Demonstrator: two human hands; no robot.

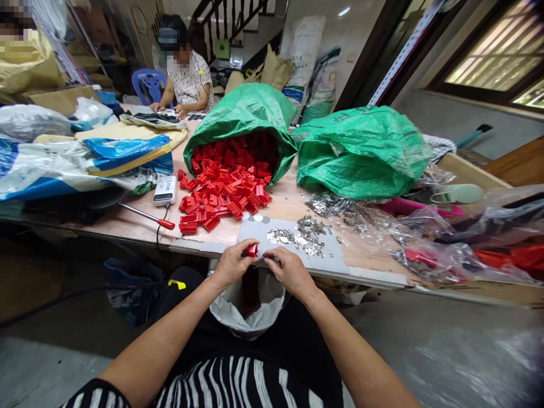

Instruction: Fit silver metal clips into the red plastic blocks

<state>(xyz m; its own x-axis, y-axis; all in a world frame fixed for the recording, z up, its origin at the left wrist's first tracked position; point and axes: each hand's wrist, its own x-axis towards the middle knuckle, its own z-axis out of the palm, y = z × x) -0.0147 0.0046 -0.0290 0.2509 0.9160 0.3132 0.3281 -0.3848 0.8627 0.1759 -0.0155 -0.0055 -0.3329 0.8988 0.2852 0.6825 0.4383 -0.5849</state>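
My left hand (233, 262) pinches a small red plastic part (252, 250) at the table's front edge. Close against it, my right hand (289, 270) is closed on a thin metal piece (260, 256) whose tip meets the red part; its exact kind is too small to tell. Below both hands an open white sack (244, 323) hangs at my lap. Just beyond them, small silvery metal pieces (312, 232) lie spread on a grey sheet (335, 258). A heap of similar red parts (225, 190) spills from a green woven bag (246, 105).
A second green bag (361, 150) lies to the right, beside clear plastic bags (450, 255) with metal pieces. On the left are a white power bank (165, 190) with a cable and a red-handled rod (165, 224). A co-worker (189, 79) sits across the table.
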